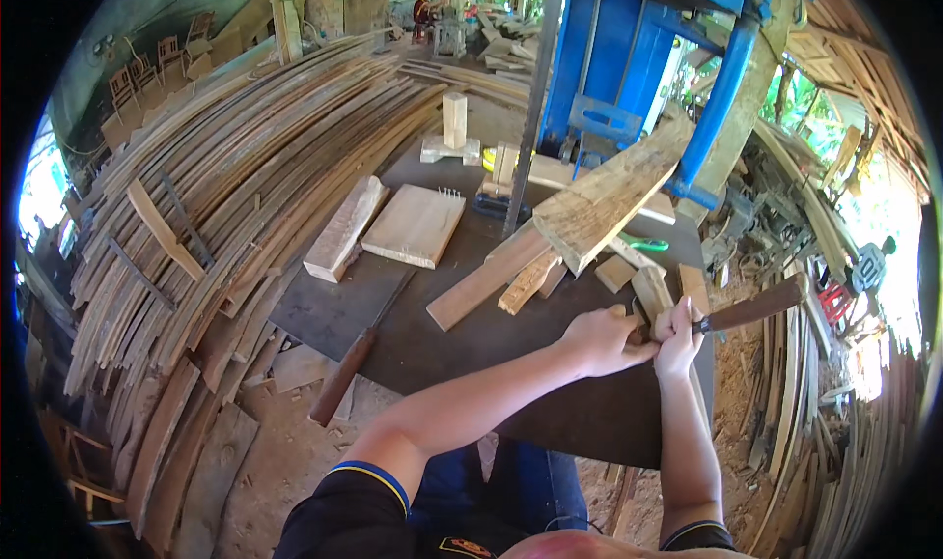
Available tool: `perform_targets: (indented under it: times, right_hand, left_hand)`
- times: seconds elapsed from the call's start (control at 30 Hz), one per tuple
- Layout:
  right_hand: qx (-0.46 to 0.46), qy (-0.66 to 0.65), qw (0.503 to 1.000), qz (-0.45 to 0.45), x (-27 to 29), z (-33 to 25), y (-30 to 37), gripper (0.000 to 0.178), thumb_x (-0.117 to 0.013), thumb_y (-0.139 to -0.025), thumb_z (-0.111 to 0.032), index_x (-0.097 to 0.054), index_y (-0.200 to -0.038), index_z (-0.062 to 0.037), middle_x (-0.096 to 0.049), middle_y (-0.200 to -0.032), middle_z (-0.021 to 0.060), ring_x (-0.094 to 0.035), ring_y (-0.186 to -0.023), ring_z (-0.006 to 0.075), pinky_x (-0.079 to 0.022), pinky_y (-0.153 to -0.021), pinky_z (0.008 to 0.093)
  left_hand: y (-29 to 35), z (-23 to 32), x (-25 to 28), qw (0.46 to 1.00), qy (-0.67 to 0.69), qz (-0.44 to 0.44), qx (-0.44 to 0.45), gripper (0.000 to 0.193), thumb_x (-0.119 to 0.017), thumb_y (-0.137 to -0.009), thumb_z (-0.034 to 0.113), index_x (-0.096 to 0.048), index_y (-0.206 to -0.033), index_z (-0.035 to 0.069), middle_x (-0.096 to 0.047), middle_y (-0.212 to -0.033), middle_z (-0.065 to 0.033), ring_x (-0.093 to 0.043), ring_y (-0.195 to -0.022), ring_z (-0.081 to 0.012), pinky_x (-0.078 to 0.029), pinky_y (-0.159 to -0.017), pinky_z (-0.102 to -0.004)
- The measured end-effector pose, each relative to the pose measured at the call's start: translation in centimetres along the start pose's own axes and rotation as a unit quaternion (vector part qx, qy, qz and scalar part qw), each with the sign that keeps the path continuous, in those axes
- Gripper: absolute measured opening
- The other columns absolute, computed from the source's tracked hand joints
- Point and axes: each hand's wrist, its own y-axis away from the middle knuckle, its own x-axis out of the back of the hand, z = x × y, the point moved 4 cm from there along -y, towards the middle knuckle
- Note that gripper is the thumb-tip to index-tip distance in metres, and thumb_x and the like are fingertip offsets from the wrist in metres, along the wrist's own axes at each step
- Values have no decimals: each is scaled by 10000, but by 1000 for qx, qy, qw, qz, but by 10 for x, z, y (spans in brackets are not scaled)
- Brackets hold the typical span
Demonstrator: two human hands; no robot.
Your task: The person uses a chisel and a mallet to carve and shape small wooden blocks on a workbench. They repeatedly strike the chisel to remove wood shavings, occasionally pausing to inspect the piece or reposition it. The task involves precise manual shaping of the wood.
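Both my hands are closed together over the right part of the dark table (511, 363). My right hand (676, 338) grips a long-handled tool close to its metal collar. The tool's dark brown wooden handle (756, 304) sticks out to the right, and its blade is hidden by my hands. Right beside it, my left hand (604, 343) has its fingers curled shut; what they hold is hidden. A small pale wood block (650, 289) rises just beyond my hands, touching or nearly touching the fingers. A second long-handled tool (344, 377) lies across the table's left front edge.
A blue machine (614, 68) with a narrow upright blade (535, 107) stands behind the table. A broad plank (614, 191), a nail-studded board (415, 227), a squared timber (346, 227) and a green-handled item (643, 244) lie on top. Long boards (265, 156) are stacked left; another person (424, 11) is far back.
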Motion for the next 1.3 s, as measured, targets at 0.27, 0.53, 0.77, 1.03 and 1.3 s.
perform_targets:
  times: [0.27, 0.53, 0.77, 1.03, 1.3]
  right_hand:
    - [-3, -9, 999, -37, 9, 7, -14, 460, -458, -1099, -290, -317, -683, -157, -306, -509, -36, -241, -413, 73, -187, -397, 282]
    - [10, 38, 995, -95, -6, 18, -15, 31, -631, -998, -73, -612, -1021, -67, -605, -733, -1, -530, -576, 60, -391, -494, 227]
    - [-68, 144, 975, -155, -5, 22, -13, 275, -693, -953, -39, -704, -1228, -44, -706, -934, -4, -560, -702, 24, -413, -574, 208]
    - [-79, 154, 972, -157, -8, 22, -10, 396, -565, -892, 116, -686, -1250, -2, -675, -1312, 81, -620, -1188, 123, -482, -974, 253]
    - [-57, 175, 976, -114, 1, 25, -14, 243, -652, -916, 45, -718, -1145, -5, -709, -949, 26, -607, -729, 54, -442, -595, 211]
  left_hand:
    - [-5, 3, -7, 988, -145, 43, 1, 473, -856, -735, 453, -692, -1015, 108, -678, -974, -110, -721, -923, -312, -551, -813, -463]
    - [-4, -19, 5, 987, -84, 133, -39, 513, -842, -732, 518, -702, -970, 86, -689, -968, -105, -720, -881, -332, -592, -735, -430]
    - [-6, -22, 18, 954, -108, 251, -124, 317, -765, -860, 201, -570, -1081, 87, -581, -1017, -86, -663, -923, -340, -542, -798, -447]
    - [-3, -27, 27, 970, -56, 216, -97, 294, -715, -909, 156, -530, -1111, 50, -559, -1057, -126, -657, -956, -356, -546, -750, -461]
    - [-6, -23, 22, 961, -58, 230, -143, 279, -718, -913, 186, -534, -1076, 52, -559, -1048, -113, -661, -953, -341, -567, -738, -430]
